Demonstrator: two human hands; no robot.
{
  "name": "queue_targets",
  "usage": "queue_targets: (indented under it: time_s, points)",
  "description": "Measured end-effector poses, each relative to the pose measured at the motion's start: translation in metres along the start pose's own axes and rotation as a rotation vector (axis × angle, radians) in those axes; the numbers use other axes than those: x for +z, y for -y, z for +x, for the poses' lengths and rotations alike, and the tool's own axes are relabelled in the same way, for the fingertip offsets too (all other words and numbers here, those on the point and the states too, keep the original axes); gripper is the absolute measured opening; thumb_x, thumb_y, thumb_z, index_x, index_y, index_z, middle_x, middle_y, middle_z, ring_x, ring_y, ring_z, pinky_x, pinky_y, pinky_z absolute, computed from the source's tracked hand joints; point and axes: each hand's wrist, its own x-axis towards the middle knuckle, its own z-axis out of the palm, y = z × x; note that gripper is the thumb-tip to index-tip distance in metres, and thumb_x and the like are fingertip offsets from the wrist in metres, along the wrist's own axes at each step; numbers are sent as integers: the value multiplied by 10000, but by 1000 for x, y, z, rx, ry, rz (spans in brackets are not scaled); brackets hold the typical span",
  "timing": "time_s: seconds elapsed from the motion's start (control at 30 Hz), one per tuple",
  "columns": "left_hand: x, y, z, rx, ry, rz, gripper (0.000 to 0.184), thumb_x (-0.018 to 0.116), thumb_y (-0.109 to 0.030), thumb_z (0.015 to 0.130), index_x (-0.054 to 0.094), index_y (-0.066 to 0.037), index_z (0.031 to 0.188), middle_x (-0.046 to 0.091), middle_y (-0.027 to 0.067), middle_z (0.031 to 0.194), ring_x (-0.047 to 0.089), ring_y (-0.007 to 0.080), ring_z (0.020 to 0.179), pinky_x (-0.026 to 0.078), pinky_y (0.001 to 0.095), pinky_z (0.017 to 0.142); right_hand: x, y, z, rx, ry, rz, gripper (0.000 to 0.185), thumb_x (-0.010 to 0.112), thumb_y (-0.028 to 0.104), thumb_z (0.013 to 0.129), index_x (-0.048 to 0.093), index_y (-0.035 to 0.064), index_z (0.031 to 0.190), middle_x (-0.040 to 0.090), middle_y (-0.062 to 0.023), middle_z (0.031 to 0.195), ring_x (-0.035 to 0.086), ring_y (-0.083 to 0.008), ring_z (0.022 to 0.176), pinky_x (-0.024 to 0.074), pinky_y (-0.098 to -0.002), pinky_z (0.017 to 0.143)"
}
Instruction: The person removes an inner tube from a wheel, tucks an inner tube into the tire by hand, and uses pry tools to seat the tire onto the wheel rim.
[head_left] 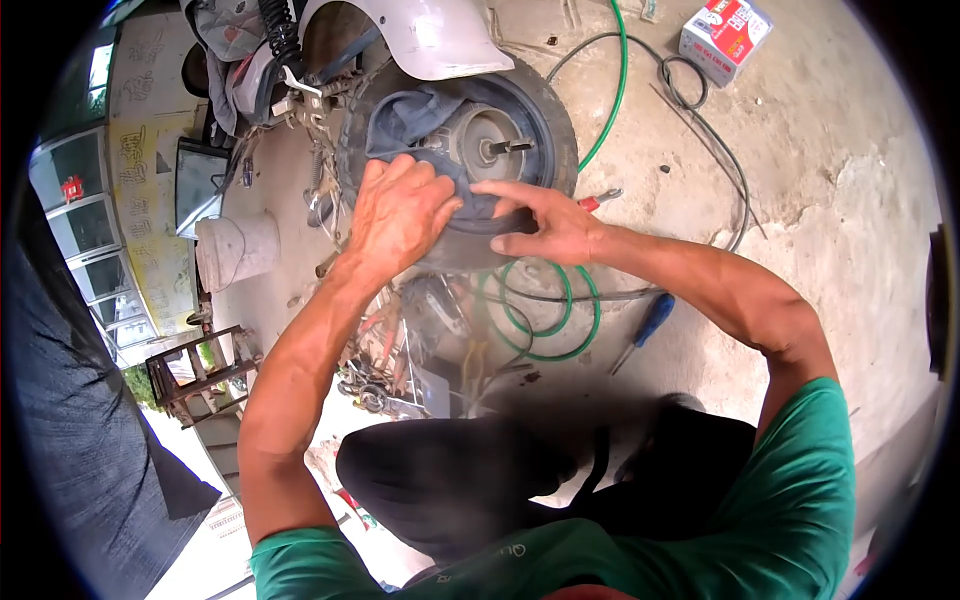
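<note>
A black tyre (565,115) on a rim with a round hub (487,137) and axle stands below a white fender (430,40). A dark blue-grey cloth (405,118) lies inside the rim on its left side. My left hand (400,210) is closed, its curled fingers pressed on the cloth at the wheel's lower left. My right hand (550,220) is at the lower right of the rim, thumb and fingers apart around the tyre's near edge, with nothing visible held. Part of the cloth lies between the two hands.
A red-handled tool (601,199) and a blue screwdriver (643,333) lie at the right. A green hose (622,90) and a black cable (725,150) cross the floor. A red-and-white box (726,40), a bucket (238,250) and a tool pile (395,350) stand around. Another person's dark trouser leg is at left.
</note>
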Motion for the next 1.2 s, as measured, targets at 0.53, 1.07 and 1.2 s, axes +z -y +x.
queue_targets:
  time_s: [0.53,1.07,1.2]
  points:
    - [0,-39,-84,-1151,-407,-787,470,753,-175,939,558,15,1322,658,145,1214,611,213,1163,551,354,945,14,21,42,281,36,-493,405,550,517,1009,723,151,1035,746,-150,950,710,-389,944,530,-517,863]
    - [41,-33,-88,-1302,-356,-1575,714,675,-456,986,389,-39,1490,553,137,1435,546,285,1309,407,514,1094,34,6,29,-33,-328,-579,351,734,420,920,653,79,908,701,-135,708,701,-382,687,536,-500,635]
    - [33,-37,-85,-1282,-354,-1605,682,667,-459,985,416,-48,1469,564,132,1418,563,272,1274,404,494,1075,39,11,37,30,-298,-668,372,721,435,923,663,72,867,700,-152,727,703,-385,728,538,-498,663]
